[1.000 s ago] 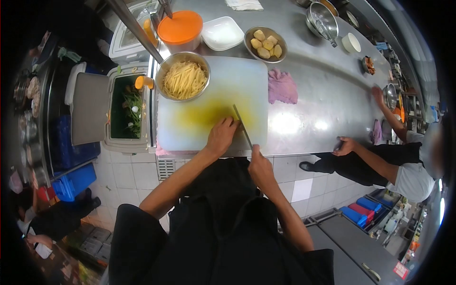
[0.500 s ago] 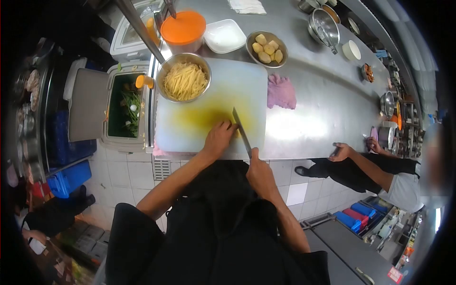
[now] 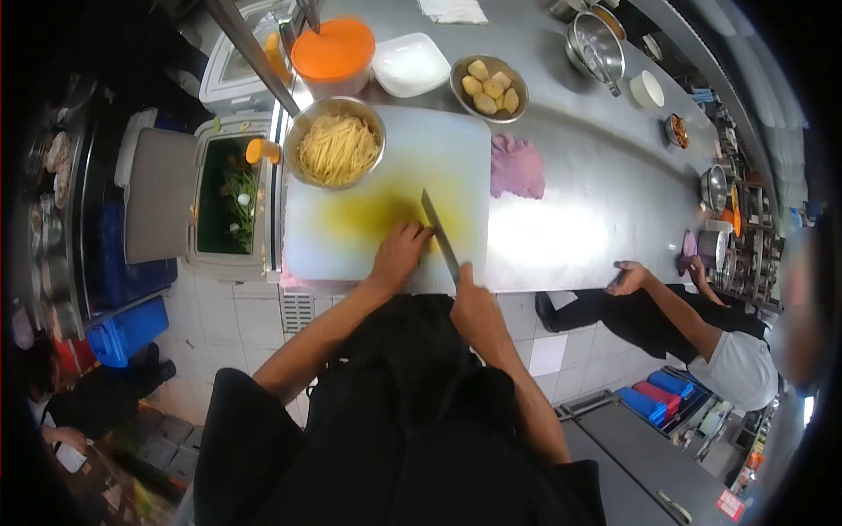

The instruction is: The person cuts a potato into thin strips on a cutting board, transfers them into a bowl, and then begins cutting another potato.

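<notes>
My right hand (image 3: 474, 302) is wrapped round the handle of a knife (image 3: 441, 232), whose blade points up and away over the white cutting board (image 3: 351, 250). Against the left side of the blade, my left hand (image 3: 402, 254) presses its bent fingertips on something small and yellowish, mostly hidden. Yellow stains spread over the board beyond my fingers. At the board's far left corner stands a steel bowl (image 3: 379, 140) of thin pale-yellow strips (image 3: 338, 151).
Beyond the board are an orange-lidded tub (image 3: 333, 51), a white dish (image 3: 410, 66) and a bowl of peeled potatoes (image 3: 491, 86). A pink cloth (image 3: 516, 167) lies right. An open bin (image 3: 203, 197) stands left. Another person (image 3: 693, 324) is at the right.
The view has shifted slightly. My hands and the knife stay close together at nearly the same place on the board. The other person's leg at the right has moved a little.
</notes>
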A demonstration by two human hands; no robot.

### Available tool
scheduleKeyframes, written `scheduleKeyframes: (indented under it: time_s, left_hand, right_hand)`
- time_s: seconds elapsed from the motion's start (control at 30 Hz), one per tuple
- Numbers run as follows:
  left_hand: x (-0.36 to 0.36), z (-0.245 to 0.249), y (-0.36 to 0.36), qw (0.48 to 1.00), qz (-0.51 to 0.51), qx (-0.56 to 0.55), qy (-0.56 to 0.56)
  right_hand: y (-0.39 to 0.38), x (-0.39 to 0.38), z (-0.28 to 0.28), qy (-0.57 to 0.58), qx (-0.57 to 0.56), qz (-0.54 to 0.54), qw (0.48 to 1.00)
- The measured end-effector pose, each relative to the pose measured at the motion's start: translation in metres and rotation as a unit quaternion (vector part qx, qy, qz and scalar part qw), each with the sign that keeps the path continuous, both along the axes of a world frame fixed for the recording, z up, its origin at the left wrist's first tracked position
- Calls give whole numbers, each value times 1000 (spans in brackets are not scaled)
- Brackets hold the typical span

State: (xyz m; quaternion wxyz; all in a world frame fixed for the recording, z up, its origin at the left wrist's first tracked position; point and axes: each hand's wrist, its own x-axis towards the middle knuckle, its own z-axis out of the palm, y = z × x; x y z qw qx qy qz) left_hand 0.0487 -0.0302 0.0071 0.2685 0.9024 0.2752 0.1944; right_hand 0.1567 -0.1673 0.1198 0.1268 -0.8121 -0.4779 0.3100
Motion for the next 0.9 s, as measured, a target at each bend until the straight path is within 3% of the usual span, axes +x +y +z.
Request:
scheduleKeyframes:
  time_s: [0.1, 0.17, 0.2, 0.27, 0.37, 0.5, 0.57, 0.6, 0.67, 0.9]
  left_hand:
    - [-7, 1, -8, 1000, 2, 11, -21]
    - [-4, 2, -5, 1000, 0, 18, -14]
    - [-7, 0, -7, 1000, -5, 17, -11]
    - [-5, -4, -5, 1000, -5, 11, -6]
    - [-4, 4, -4, 999, -6, 10, -34]
    - [-7, 1, -12, 1000, -4, 12, -12]
    - [-4, 0, -7, 1000, 7, 10, -12]
    - [-5, 1, -9, 1000, 6, 8, -8]
    - [-3, 4, -8, 1000, 10, 14, -15]
    - [-3, 6, -7, 1000, 9, 10, -11]
  right_hand:
    - [-20, -8, -27, -3, 32, -13, 999]
    - [-9, -3, -41, -4, 120, 12, 993]
    - [-8, -6, -29, -3, 119, 6, 993]
    - [2, -4, 7, 11, -7, -11, 1000]
    - [-17, -10, -35, 15, 36, -41, 998]
    - [-6, -8, -16, 22, 44, -26, 998]
    - [-3, -7, 11, 40, -35, -37, 998]
    - [-10, -7, -3, 44, -37, -38, 998]
    - [-22, -4, -46, -5, 84, -9, 996]
    - [-19, -2, -13, 5, 9, 14, 1000]
